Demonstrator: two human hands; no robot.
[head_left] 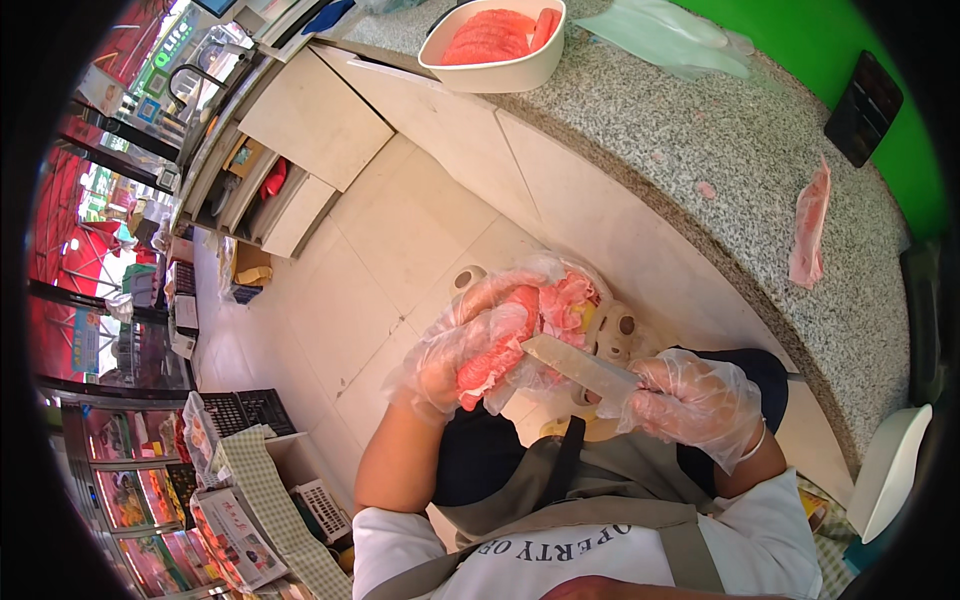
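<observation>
Both my hands wear clear plastic gloves. My left hand (465,325) is wrapped round a piece of peeled red pomelo (490,368), its pulp and pale skin showing. A knife (585,368) with a broad metal blade is gripped in my right hand (700,398), its handle mostly hidden by the fingers. The blade points left, and its tip is at the fruit beside my left fingers. Torn pink membrane (568,300) hangs at the far side of the pomelo. Up on the counter, a white bowl (500,80) holds several peeled red pomelo segments (490,38).
A speckled stone counter (720,150) curves along my right. On it lie a strip of pink membrane (811,225), a black phone (865,108) and pale thin plastic (665,35). Another white bowl (893,475) stands tilted at the right. Black crates (245,412) sit on the floor at left.
</observation>
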